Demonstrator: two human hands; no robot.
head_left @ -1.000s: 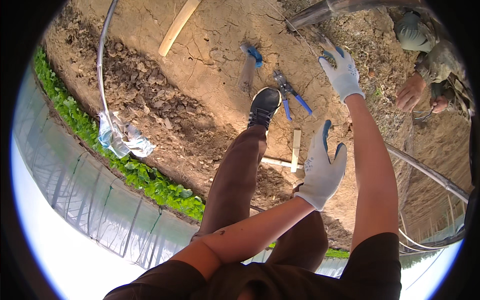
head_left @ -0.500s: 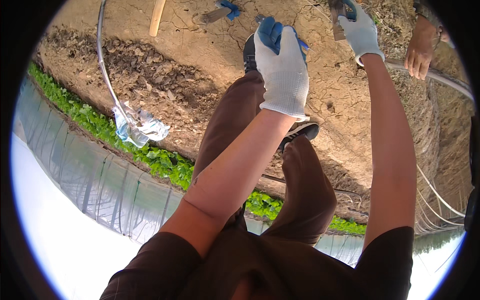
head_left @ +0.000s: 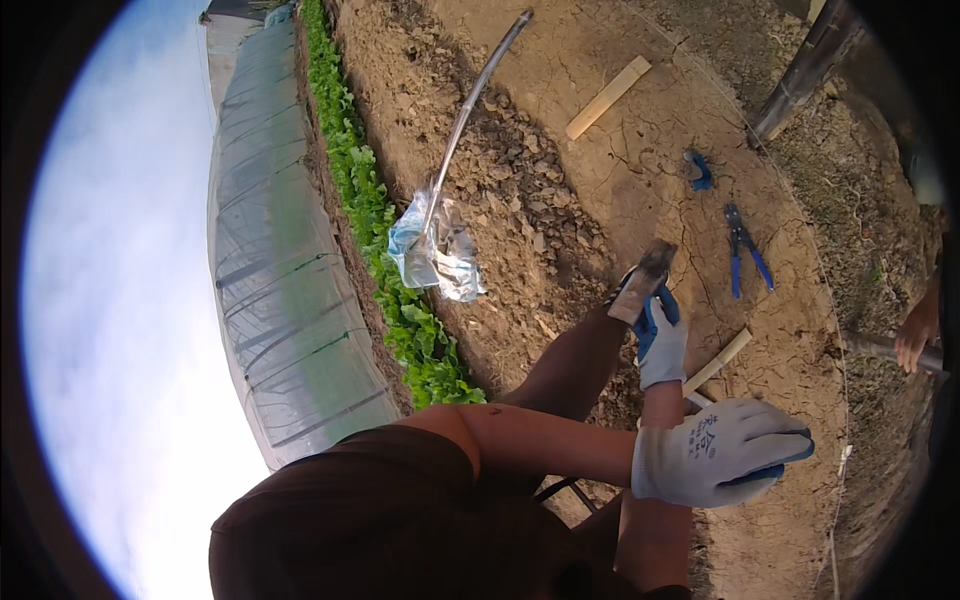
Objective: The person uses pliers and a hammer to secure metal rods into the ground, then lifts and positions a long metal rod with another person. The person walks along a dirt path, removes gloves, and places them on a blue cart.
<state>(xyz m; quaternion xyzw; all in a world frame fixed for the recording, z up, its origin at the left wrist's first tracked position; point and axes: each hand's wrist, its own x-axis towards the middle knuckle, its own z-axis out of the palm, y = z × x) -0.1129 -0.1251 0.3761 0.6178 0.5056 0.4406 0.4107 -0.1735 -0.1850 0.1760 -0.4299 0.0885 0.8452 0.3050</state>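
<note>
Your right hand [head_left: 662,338] grips the wood block [head_left: 641,285]. Your left hand [head_left: 715,455], narrowly parted, crosses above your right forearm [head_left: 655,540].

1 wd block [head_left: 643,284], 1 pr pliers [head_left: 739,245], 1 bag [head_left: 456,262], 2 gloves [head_left: 705,458].

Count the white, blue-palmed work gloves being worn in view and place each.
2: one glove on the left hand, lower right in the picture; another glove on the right hand, farther up, gripping a dark brown wooden block. The co-worker's one visible hand is bare.
</note>
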